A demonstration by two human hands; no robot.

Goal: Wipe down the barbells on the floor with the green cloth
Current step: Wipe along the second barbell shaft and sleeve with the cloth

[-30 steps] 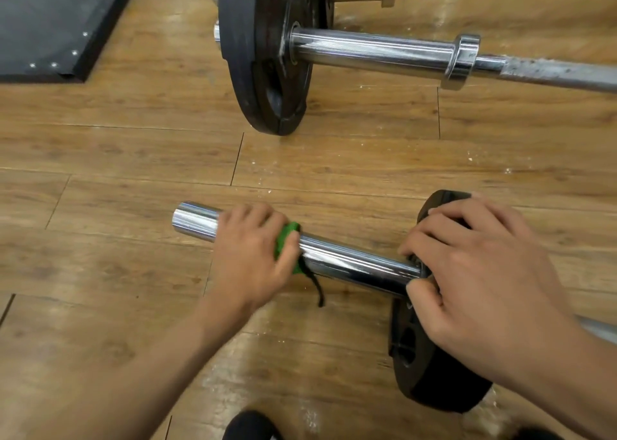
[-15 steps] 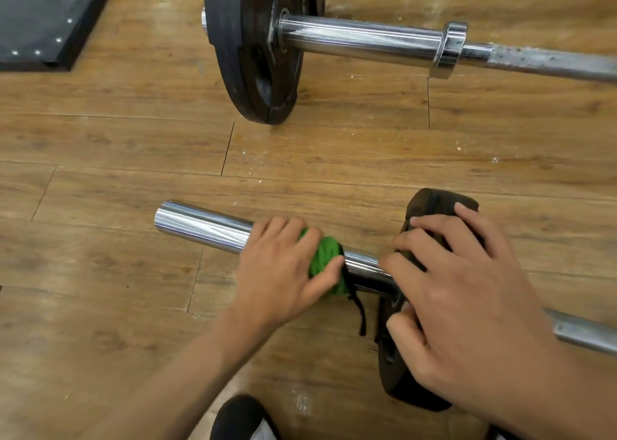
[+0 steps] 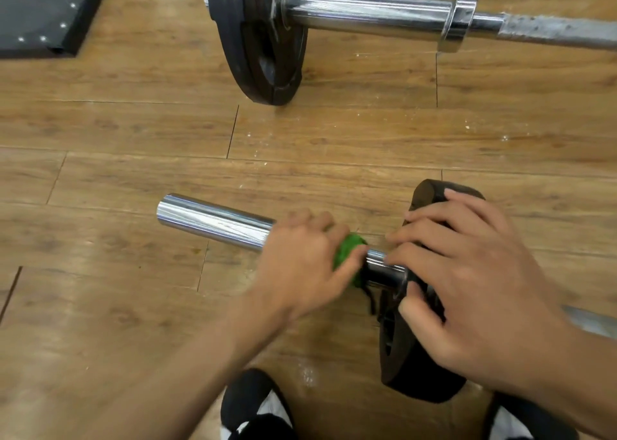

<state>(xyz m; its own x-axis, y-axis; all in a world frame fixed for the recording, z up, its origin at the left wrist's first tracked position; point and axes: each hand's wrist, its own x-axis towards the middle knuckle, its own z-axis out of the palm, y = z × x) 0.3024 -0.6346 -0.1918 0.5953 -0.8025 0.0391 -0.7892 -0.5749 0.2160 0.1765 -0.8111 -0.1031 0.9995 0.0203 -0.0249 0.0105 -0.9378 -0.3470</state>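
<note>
A chrome barbell sleeve (image 3: 213, 222) lies on the wooden floor, its free end pointing left. My left hand (image 3: 300, 259) grips the green cloth (image 3: 347, 252) wrapped round the sleeve, close to the small black plate (image 3: 410, 366) on this bar. A dark strap hangs from the cloth. My right hand (image 3: 467, 282) lies over the top of that plate, fingers curled over its rim and face. A second barbell (image 3: 367, 12) lies farther back with a large black plate (image 3: 263, 39) on it.
A black mat (image 3: 43, 8) occupies the top left corner. The far bar's collar (image 3: 459, 20) and rough grey shaft (image 3: 561, 32) run off to the right. Black-and-white shoes (image 3: 253, 406) show at the bottom edge. Bare wooden floor (image 3: 100, 179) lies to the left.
My left hand has slid the green cloth rightward along the sleeve, from near the free end to just beside the small plate. My right hand stays on the plate.
</note>
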